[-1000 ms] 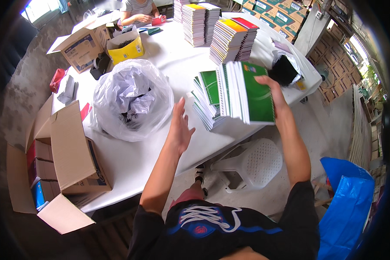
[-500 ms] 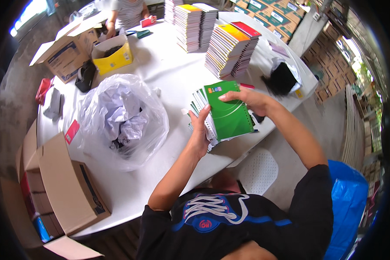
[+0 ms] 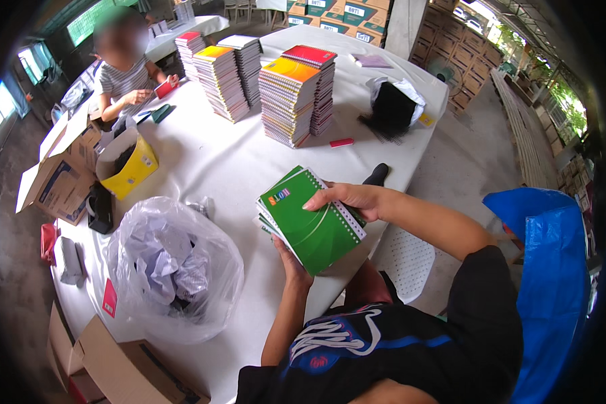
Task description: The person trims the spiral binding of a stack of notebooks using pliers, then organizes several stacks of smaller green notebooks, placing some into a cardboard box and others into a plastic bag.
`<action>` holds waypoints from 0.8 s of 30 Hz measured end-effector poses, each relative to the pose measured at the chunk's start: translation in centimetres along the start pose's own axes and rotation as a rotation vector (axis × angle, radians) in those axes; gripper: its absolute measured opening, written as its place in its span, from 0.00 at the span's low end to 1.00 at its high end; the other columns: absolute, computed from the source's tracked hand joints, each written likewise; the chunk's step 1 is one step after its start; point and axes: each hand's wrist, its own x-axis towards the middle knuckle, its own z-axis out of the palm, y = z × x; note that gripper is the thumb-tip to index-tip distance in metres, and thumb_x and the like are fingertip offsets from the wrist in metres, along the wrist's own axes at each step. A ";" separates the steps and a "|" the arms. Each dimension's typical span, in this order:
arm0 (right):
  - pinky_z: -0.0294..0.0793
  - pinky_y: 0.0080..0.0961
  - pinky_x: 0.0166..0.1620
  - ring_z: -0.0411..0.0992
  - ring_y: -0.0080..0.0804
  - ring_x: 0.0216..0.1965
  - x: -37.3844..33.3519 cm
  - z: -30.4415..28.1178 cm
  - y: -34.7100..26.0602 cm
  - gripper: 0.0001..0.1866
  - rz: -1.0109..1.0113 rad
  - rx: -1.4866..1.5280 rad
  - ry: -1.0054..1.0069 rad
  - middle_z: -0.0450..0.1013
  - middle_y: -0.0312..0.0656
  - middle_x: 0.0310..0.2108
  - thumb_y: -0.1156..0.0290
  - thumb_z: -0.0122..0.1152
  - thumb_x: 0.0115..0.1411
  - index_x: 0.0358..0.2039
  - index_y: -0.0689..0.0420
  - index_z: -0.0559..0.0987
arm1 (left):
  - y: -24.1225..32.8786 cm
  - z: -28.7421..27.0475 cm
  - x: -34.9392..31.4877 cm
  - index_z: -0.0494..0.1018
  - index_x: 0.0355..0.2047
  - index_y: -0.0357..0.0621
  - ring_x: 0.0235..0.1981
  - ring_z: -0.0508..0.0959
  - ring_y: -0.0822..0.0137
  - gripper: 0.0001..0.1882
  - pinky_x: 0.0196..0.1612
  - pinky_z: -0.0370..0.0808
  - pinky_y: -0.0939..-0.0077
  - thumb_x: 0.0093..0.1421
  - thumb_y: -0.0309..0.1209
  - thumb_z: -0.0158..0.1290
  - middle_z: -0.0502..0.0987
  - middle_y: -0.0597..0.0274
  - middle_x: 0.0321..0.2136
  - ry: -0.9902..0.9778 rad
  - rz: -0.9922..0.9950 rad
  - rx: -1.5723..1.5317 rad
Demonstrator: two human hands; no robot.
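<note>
A stack of green-covered notebooks (image 3: 313, 236) is held between my two hands over the near edge of the table. A row of punched holes runs along its right edge, and more covers and white pages fan out at its left. My left hand (image 3: 293, 261) grips the stack from beneath at its lower left, most fingers hidden. Across the top right my right hand (image 3: 349, 199) is closed on it, thumb lying on the front cover. On the table ahead stand tall piles of spiral notebooks (image 3: 286, 104) with yellow and red covers.
A clear plastic bag (image 3: 215, 276) of crumpled paper sits at left, near an open cardboard box (image 3: 108, 347). Farther back are a yellow bin (image 3: 136, 172) and a black bundle (image 3: 392, 108) in white wrapping. Across the table a person (image 3: 124, 84) holds a red item.
My view has lifted and shows more of the far room. The green stack has turned, its cover now tilted, and my left hand has slid lower beneath it.
</note>
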 end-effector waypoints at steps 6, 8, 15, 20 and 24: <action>0.78 0.26 0.45 0.76 0.30 0.42 -0.1 -1.8 0.1 0.31 -0.017 0.076 0.029 0.73 0.45 0.47 0.63 0.63 0.53 0.56 0.61 0.67 | -1.3 -0.6 2.7 0.51 0.65 0.51 0.58 0.64 0.60 0.45 0.58 0.66 0.63 0.58 0.69 0.30 0.61 0.59 0.60 -0.045 -0.041 -0.007; 0.79 0.25 0.43 0.77 0.29 0.40 0.4 -3.4 0.1 0.28 0.026 0.086 0.035 0.75 0.45 0.44 0.63 0.63 0.54 0.53 0.61 0.69 | -1.1 0.0 3.5 0.51 0.65 0.51 0.58 0.65 0.60 0.44 0.57 0.67 0.62 0.58 0.69 0.30 0.61 0.59 0.60 -0.056 -0.067 -0.029; 0.80 0.22 0.37 0.78 0.27 0.31 -0.3 -7.4 -2.4 0.21 -0.024 0.078 0.052 0.78 0.44 0.36 0.62 0.62 0.54 0.44 0.63 0.76 | -2.3 3.6 7.6 0.37 0.67 0.54 0.61 0.61 0.54 0.51 0.58 0.66 0.48 0.53 0.72 0.37 0.52 0.60 0.64 -0.105 -0.086 -0.151; 0.81 0.22 0.35 0.79 0.27 0.31 0.3 -12.1 -3.4 0.23 -0.032 0.018 0.061 0.78 0.45 0.37 0.61 0.61 0.55 0.46 0.65 0.75 | -3.2 7.8 9.4 0.47 0.66 0.55 0.62 0.58 0.49 0.50 0.57 0.62 0.41 0.52 0.73 0.36 0.54 0.59 0.64 0.269 -0.066 -0.028; 0.80 0.22 0.36 0.78 0.25 0.31 0.5 -14.4 -4.3 0.22 -0.049 -0.045 0.061 0.78 0.45 0.38 0.61 0.60 0.55 0.45 0.64 0.75 | -3.6 9.8 10.6 0.33 0.67 0.54 0.64 0.55 0.50 0.58 0.58 0.63 0.39 0.48 0.75 0.41 0.45 0.59 0.66 0.410 -0.030 -0.023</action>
